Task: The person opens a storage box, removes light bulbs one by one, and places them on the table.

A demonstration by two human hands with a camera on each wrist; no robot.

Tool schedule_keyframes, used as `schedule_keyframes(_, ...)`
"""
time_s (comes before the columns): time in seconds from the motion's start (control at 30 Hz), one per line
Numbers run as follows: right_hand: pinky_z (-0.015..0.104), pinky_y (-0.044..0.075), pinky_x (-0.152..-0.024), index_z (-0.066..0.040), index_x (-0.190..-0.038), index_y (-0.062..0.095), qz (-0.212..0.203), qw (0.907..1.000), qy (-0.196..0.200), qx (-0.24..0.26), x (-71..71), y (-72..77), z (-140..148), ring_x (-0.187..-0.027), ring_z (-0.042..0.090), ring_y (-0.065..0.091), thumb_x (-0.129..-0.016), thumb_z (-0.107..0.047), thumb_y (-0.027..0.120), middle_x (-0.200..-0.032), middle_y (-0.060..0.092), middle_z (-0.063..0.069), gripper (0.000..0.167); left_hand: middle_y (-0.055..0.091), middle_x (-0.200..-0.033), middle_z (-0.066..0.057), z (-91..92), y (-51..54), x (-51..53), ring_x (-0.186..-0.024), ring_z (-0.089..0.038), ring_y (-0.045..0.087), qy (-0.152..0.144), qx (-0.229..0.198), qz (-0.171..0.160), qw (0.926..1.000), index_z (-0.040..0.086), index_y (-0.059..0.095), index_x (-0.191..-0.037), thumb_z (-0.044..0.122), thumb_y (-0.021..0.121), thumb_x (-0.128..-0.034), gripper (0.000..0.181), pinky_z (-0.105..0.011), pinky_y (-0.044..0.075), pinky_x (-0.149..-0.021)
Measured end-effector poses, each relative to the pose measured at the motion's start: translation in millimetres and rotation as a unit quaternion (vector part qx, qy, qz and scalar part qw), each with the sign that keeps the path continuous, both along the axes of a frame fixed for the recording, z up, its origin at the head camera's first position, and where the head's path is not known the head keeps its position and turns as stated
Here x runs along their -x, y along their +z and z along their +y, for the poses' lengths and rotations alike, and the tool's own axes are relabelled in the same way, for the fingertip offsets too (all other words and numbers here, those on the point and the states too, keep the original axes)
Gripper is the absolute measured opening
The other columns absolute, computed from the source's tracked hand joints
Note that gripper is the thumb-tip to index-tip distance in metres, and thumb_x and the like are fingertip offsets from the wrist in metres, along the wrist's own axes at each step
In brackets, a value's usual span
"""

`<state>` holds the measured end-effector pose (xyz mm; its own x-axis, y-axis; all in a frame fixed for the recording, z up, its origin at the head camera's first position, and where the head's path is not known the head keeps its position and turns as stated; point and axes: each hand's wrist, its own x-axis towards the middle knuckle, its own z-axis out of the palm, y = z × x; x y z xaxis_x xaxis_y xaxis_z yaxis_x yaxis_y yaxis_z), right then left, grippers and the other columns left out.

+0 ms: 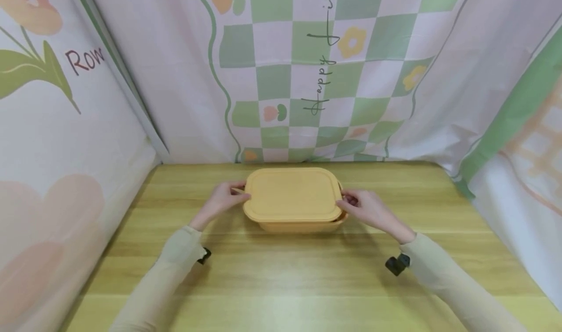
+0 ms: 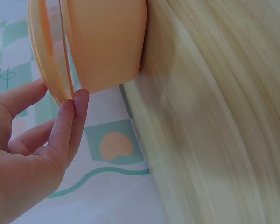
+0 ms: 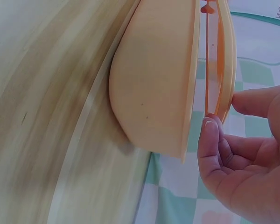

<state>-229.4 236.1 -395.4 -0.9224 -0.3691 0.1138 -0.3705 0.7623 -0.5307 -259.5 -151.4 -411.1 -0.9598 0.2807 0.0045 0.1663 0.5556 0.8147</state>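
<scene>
An orange-yellow plastic container (image 1: 303,227) stands on the wooden table, with its matching lid (image 1: 291,195) held just above the rim. In both wrist views a gap shows between the lid and the container (image 3: 154,79). My left hand (image 1: 222,198) pinches the lid's left end, thumb on top and fingertips beneath its edge. At the opposite end my right hand (image 1: 366,206) pinches the lid (image 3: 227,60) the same way. The head view shows the lid sitting slightly left of the container, whose right rim peeks out. The container's inside is hidden.
The wooden table (image 1: 290,278) runs back to a hanging cloth (image 1: 274,83) with green checks and lettering. Printed cloths (image 1: 57,176) also hang on the left and right sides. Dark wrist cameras (image 1: 397,263) sit under both sleeves.
</scene>
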Motion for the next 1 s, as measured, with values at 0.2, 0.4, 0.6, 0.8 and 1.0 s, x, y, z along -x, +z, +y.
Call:
schedule_keyframes(0.2, 0.018, 0.04, -0.056, -0.004, -0.1, 0.068, 0.002, 0.9999, 0.01, -0.005, 3.1, 1.6, -12, -0.059, 0.007, 0.048, -0.098, -0.024, 0.062, -0.073, 0.061, -0.001, 0.02, 0.062, -0.133, -0.025, -10.4, 3.8, -0.7, -0.11, -0.037, 0.067, 0.006, 0.008, 0.005, 0.9999, -0.005, 0.054, -0.137, 0.019, 0.068, -0.0937, 0.052, -0.037, 0.062, -0.084)
schedule_keyframes(0.4, 0.018, 0.037, -0.053, -0.004, -0.094, 0.066, 0.0, 0.9999, 0.016, -0.001, 3.0, 2.6, -28, -0.058, 0.007, 0.047, -0.097, -0.022, 0.063, -0.071, 0.061, 0.0, 0.018, 0.064, -0.131, -0.026, -23.1, 7.1, -2.6, -0.109, -0.038, 0.067, 0.017, 0.01, 0.002, 0.9998, -0.005, 0.056, -0.136, 0.018, 0.069, -0.0927, 0.051, -0.036, 0.062, -0.082)
schedule_keyframes(0.6, 0.018, 0.037, -0.053, -0.007, -0.088, 0.065, 0.0, 0.9997, 0.024, 0.01, 5.1, 3.7, -44, -0.056, 0.007, 0.046, -0.096, -0.021, 0.064, -0.069, 0.058, -0.001, 0.016, 0.063, -0.132, -0.025, -38.0, 8.2, -3.3, -0.111, -0.038, 0.066, 0.028, 0.01, -0.008, 0.9995, -0.004, 0.054, -0.138, 0.019, 0.068, -0.0927, 0.053, -0.034, 0.062, -0.082)
schedule_keyframes(0.8, 0.018, 0.037, -0.052, -0.008, -0.087, 0.066, 0.007, 0.9991, 0.035, 0.022, 7.5, 5.4, -62, -0.054, 0.006, 0.045, -0.095, -0.021, 0.066, -0.067, 0.058, -0.002, 0.015, 0.064, -0.13, -0.027, -54.0, 7.9, -4.7, -0.11, -0.039, 0.067, 0.037, 0.023, 0.0, 0.9991, -0.006, 0.055, -0.136, 0.017, 0.068, -0.0923, 0.051, -0.035, 0.061, -0.084)
schedule_keyframes(1.0, 0.017, 0.039, -0.054, -0.007, -0.083, 0.065, 0.019, 0.9983, 0.043, 0.036, 8.4, 2.1, -81, -0.057, 0.006, 0.046, -0.093, -0.02, 0.068, -0.067, 0.059, -0.002, 0.016, 0.063, -0.129, -0.03, -69.9, 6.5, -7.8, -0.108, -0.04, 0.067, 0.049, 0.039, 0.003, 0.998, -0.009, 0.055, -0.134, 0.014, 0.067, -0.0923, 0.05, -0.036, 0.062, -0.085)
